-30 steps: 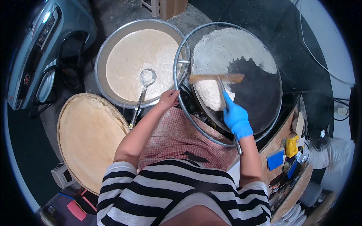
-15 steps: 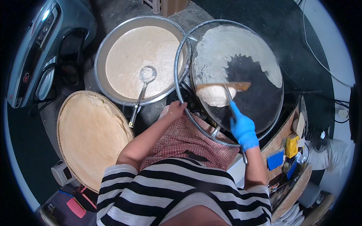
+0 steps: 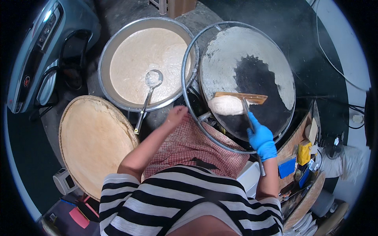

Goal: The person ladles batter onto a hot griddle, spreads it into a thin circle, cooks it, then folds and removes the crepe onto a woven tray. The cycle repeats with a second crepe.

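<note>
My blue-gloved right hand (image 3: 258,135) grips the metal handle of a wooden spreader (image 3: 240,96) over the round dark griddle (image 3: 283,118). A thick mound of pale batter (image 3: 224,105) lies against the spreader's blade, and a thin pale layer (image 3: 232,43) covers much of the griddle's back and sides. A metal ring (image 3: 186,90) surrounds the griddle. My bare left hand (image 3: 177,117) is just beside that ring, its fingers loosely curled and apparently empty. To the left is a large pot (image 3: 105,69) of batter (image 3: 134,59) with a ladle (image 3: 153,78) lying in it.
A round flat basket (image 3: 63,145) with pale thin sheets stands at lower left, below a grey vehicle body (image 3: 43,47). At right are a wooden board (image 3: 285,185) with blue and yellow items, a small fan (image 3: 334,149) and hanging cables (image 3: 323,47).
The spreader, batter mound and right hand have moved right and toward me. The pale layer has extended down the griddle's right side. My left hand has come away leftward from the ring.
</note>
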A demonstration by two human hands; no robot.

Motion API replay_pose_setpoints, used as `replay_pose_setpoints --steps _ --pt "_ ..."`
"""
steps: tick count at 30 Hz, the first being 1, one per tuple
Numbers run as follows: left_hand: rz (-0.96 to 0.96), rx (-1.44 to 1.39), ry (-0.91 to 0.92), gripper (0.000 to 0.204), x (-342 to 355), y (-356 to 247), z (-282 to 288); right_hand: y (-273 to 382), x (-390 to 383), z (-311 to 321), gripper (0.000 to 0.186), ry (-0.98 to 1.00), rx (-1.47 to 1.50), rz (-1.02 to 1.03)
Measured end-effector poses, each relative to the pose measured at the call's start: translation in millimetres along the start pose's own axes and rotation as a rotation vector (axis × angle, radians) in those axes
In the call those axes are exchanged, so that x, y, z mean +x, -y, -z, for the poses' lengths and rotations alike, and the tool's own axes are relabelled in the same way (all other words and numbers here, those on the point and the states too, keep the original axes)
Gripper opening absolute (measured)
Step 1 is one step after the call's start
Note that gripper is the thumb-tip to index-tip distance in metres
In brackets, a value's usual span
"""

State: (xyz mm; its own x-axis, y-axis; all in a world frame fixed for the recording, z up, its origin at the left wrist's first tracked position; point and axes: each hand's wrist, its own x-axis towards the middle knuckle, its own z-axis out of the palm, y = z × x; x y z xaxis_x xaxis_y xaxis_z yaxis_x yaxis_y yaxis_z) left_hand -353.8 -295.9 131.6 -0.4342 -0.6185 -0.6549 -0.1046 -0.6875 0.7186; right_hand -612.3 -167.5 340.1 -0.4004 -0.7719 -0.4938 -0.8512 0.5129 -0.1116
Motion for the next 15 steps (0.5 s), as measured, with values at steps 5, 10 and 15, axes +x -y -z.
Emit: replay_pose_setpoints --steps 5,10,15 --pt "0.070 -0.125 0.088 0.028 -17.5 47.3 -50.2 28.8 55.5 -3.3 0.054 -0.189 0.096 0.113" --pt "-0.043 0.272 -0.050 0.022 11.9 26.9 -30.8 25.6 22.6 -14.5 0.061 -0.106 0.010 0.154" --pt "0.033 0.140 0.059 0.024 37.0 -23.8 -6.5 1.8 18.7 5.2 0.063 -0.111 0.127 0.102"
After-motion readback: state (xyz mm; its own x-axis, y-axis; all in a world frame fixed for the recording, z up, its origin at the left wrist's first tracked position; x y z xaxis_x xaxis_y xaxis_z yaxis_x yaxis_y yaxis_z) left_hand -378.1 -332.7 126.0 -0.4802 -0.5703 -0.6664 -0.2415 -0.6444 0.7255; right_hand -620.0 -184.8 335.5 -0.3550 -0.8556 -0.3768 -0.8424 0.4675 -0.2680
